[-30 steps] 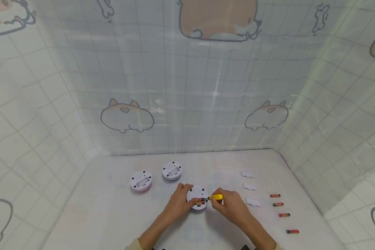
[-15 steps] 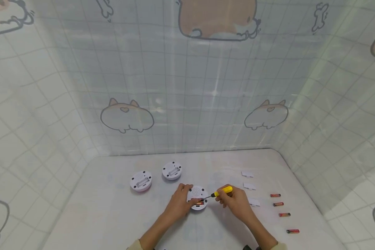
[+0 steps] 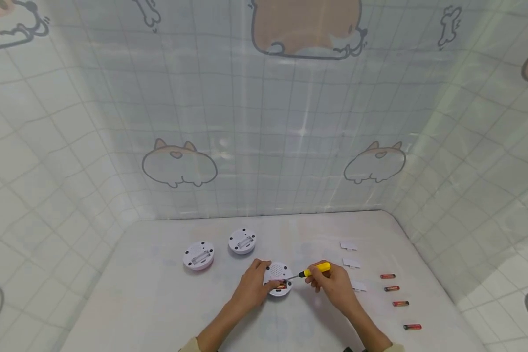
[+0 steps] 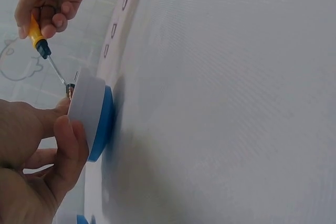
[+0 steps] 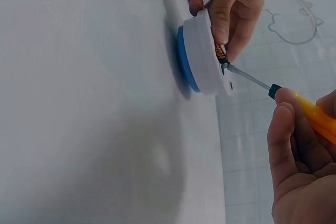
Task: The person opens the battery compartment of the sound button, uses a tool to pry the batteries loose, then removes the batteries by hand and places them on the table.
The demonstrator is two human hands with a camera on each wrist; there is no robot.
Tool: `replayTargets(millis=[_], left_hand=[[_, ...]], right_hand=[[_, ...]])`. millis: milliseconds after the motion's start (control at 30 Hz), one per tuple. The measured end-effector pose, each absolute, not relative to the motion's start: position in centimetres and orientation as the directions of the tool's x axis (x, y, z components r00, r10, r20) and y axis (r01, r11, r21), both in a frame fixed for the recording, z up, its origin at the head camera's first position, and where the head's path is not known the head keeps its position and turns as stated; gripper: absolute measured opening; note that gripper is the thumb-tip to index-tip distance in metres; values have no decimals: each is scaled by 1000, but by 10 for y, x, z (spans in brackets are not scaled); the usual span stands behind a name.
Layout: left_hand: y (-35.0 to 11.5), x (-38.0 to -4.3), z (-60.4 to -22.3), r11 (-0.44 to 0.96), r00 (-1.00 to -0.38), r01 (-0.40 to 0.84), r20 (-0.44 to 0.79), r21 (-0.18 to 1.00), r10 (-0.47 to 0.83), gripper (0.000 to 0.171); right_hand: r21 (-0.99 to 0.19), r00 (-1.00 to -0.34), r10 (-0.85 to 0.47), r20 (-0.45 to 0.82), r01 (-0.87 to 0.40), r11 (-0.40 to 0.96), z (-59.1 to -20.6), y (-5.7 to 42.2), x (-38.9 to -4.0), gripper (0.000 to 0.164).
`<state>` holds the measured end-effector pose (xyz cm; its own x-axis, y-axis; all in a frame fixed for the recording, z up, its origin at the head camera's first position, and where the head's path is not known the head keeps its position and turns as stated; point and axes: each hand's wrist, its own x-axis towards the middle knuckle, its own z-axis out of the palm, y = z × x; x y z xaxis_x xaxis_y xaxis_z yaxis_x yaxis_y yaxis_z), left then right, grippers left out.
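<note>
My left hand (image 3: 250, 285) grips a round white battery-powered device (image 3: 278, 270), its thumb lying over the batteries. The device lies underside up on the table, and a blue part beneath shows in both wrist views. Red-and-black batteries (image 3: 282, 283) fill its uncovered compartment. Between thumb and fingers, my right hand (image 3: 333, 285) holds a yellow-handled screwdriver (image 3: 318, 269) at a slant. In the right wrist view the screwdriver's metal tip touches the end of a battery (image 5: 221, 54) at the compartment's edge. The left thumb hides part of the batteries.
Two similar white devices, one at the left (image 3: 198, 255) and one farther back (image 3: 242, 241), lie with bare battery compartments upward. White battery covers (image 3: 351, 263) lie right of the right hand, one partly hidden. Several loose batteries (image 3: 391, 288) line the table's right side (image 3: 427, 293).
My right hand has drawn back from close over the compartment, and the screwdriver handle has shifted right and up, baring the shaft. In the last half second little moved. The left hand stays in place.
</note>
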<state>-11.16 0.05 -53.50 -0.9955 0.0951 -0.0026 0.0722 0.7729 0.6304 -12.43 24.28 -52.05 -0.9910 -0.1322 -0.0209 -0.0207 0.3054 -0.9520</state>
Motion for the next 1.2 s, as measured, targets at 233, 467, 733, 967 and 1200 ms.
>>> replayTargets(millis=[233,467,733,967,1200], left_hand=[[1,-110,-535,777,-995,68,-12,626,96,62],[1,-108,-535,767,-995,58,-23,639,95,63],[-1,-110,-537,756,-994,55,-36,652,102,64],[-3,-111,-540,748,-991,95,-12,657,136,65],[-5,-114,-540,742,-991,97,-5,664,134,68]], right_hand=[[-954,-991,-126,-45,5,299,-521,242,-122,24],[-957,-991,-128,-37,-2,291,-523,242,-121,23],[-946,-992,-124,-16,-25,324,-524,241,-121,22],[-953,-996,-84,27,-51,299,-520,242,-118,19],[-944,-976,-214,48,-114,310,-517,240,-114,27]])
